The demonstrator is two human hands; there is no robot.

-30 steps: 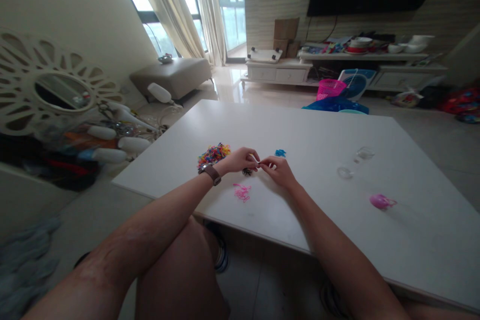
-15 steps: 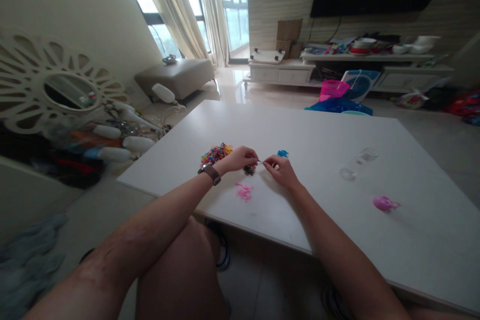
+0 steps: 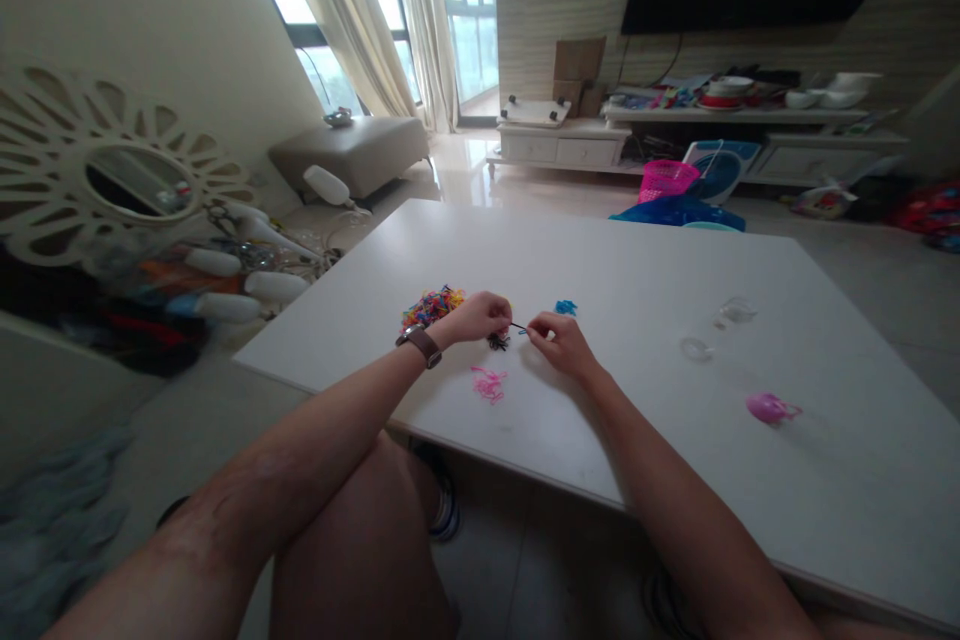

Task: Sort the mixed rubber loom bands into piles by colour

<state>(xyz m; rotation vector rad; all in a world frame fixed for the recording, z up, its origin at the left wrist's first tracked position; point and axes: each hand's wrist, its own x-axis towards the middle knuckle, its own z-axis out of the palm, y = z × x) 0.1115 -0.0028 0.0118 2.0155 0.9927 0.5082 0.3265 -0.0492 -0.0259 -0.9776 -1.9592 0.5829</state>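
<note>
Between my two hands a small dark band (image 3: 518, 326) is stretched, with a bluish loop at its right end. My left hand (image 3: 484, 317) pinches the band's left end; my right hand (image 3: 564, 344) is closed on the other end with thumb and fingertips. Just under my left hand lies a little heap of black bands (image 3: 499, 344), partly covered. A pile of multicoloured bands (image 3: 433, 306) sits left of it, partly behind my left wrist. Nearer the front edge are pink bands (image 3: 489, 384), and a blue clump of bands (image 3: 566, 307) rests beyond my right hand.
On the right side of the white table (image 3: 645, 270) stand clear plastic pieces (image 3: 697, 349) and a pink egg-shaped item (image 3: 766, 408) with pink strands. A floor lamp (image 3: 277, 287) with white shades is close to the table's left edge. A pink basket (image 3: 667, 181) is past the far edge.
The band between my hands now shows longer, with a bluish loop visible by my right fingertips. My hands have barely shifted.
</note>
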